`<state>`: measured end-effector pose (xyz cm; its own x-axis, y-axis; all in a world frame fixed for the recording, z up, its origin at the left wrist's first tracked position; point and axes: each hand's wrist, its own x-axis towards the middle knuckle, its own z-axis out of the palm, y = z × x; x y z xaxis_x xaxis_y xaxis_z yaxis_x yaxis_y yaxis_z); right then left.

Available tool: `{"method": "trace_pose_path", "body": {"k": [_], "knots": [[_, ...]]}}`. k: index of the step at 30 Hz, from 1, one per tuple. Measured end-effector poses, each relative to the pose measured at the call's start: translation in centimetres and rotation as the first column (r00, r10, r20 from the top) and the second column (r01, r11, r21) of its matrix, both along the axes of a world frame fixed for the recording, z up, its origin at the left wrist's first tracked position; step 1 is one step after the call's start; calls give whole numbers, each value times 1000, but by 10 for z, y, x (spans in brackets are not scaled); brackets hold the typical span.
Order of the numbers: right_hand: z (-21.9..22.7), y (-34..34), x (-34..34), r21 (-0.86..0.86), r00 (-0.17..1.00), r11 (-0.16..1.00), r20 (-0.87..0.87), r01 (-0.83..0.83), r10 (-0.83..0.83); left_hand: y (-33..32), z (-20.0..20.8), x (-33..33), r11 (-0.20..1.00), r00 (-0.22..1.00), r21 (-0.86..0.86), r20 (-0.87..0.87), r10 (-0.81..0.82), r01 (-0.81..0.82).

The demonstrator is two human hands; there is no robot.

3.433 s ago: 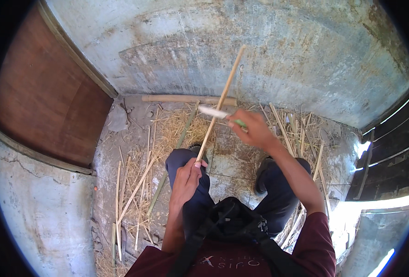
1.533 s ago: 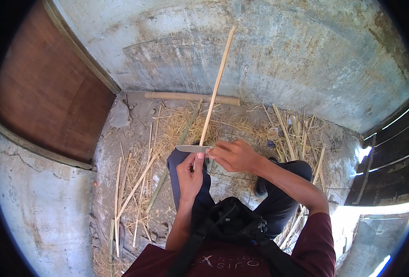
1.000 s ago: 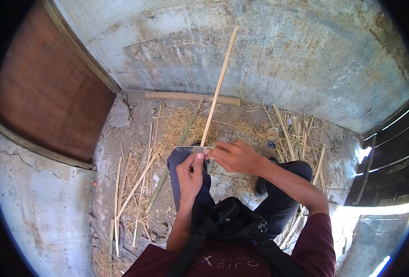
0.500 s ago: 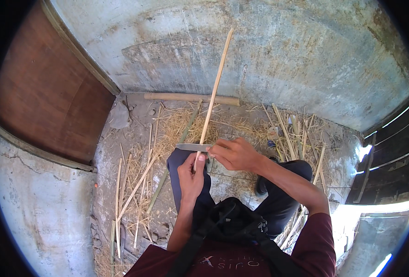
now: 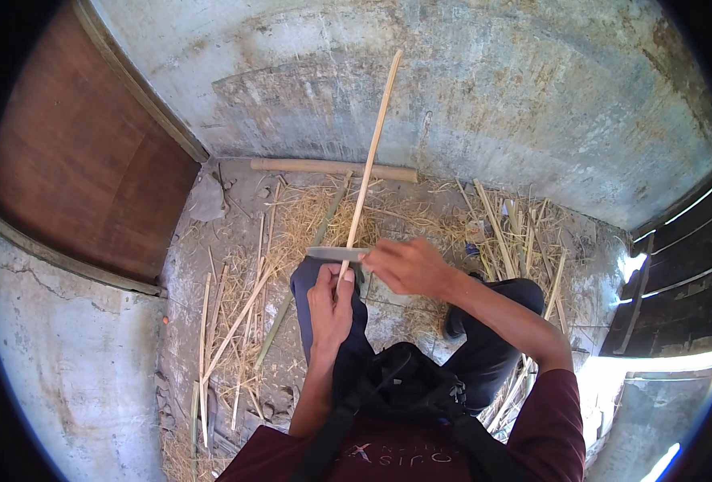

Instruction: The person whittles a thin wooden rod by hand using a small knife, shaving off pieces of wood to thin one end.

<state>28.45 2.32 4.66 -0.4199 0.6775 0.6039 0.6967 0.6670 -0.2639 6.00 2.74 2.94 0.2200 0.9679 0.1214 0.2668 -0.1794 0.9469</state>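
Observation:
A long, pale bamboo strip (image 5: 371, 153) slants up and away from my lap, its far end in front of the wall. My left hand (image 5: 330, 305) grips its near end above my left knee, thumb laid along it. In my right hand (image 5: 410, 265) is a knife (image 5: 332, 254), its handle hidden by closed fingers. The blade points left and lies across the strip, just beyond my left fingertips.
Thin shavings (image 5: 295, 217) cover much of the floor. Several split bamboo strips (image 5: 239, 325) lie on the left, more strips (image 5: 496, 229) on the right. A bamboo pole (image 5: 291, 165) rests along the wall's foot (image 5: 532, 120). A brown door panel (image 5: 91, 153) stands at left.
The strip's far end has swung slightly to the left. The knife blade has shifted slightly against the strip, and both hands keep their grips.

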Motion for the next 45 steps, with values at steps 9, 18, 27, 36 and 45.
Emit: {"method": "trace_pose_path", "body": {"k": [9, 18, 27, 36, 45], "knots": [[-2, -3, 0, -2, 1000, 1000, 21, 13, -12, 1, -4, 6, 996, 999, 83, -2, 39, -39], [-1, 4, 7, 12, 998, 998, -18, 57, -57, -1, 1, 5, 999, 997, 40, -77, 24, -21], [7, 12, 17, -4, 993, 994, -46, 111, -111, -1, 2, 6, 998, 997, 57, -70, 30, -26], [5, 9, 16, -26, 991, 994, -78, 110, -112, -2, 3, 8, 998, 995, 70, -101, 18, -11], [3, 0, 14, -72, 999, 997, -25, 42, -44, -2, 2, 8, 997, 997, 83, -76, 17, -11]]}}
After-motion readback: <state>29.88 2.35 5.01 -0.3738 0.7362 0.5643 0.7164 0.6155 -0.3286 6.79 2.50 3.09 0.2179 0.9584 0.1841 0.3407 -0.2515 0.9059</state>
